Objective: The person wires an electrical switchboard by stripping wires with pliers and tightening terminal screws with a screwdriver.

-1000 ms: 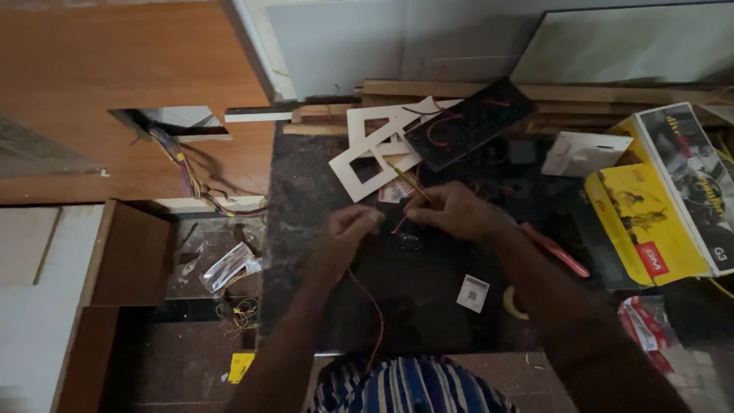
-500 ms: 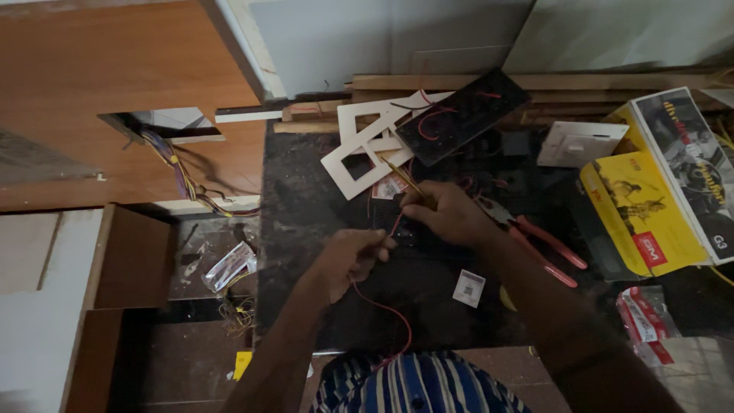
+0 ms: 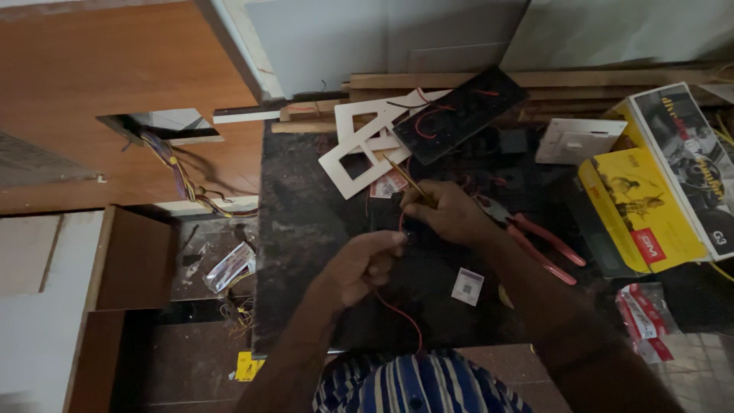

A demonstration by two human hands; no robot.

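Yellow box right of the pliers, contents hidden. We pinch the red wire in left hand fingers; right hand fingers closed on a thin screwdriver, left of the pliers on the bench.

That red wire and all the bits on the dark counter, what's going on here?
A person is working over a dark stone counter. The left hand pinches a thin red wire that trails down toward their striped shirt, while the right hand holds a slim screwdriver-like tool close to it. Red-handled pliers lie just beside the right hand. White switch frames, a black panel and a yellow box sit farther back.
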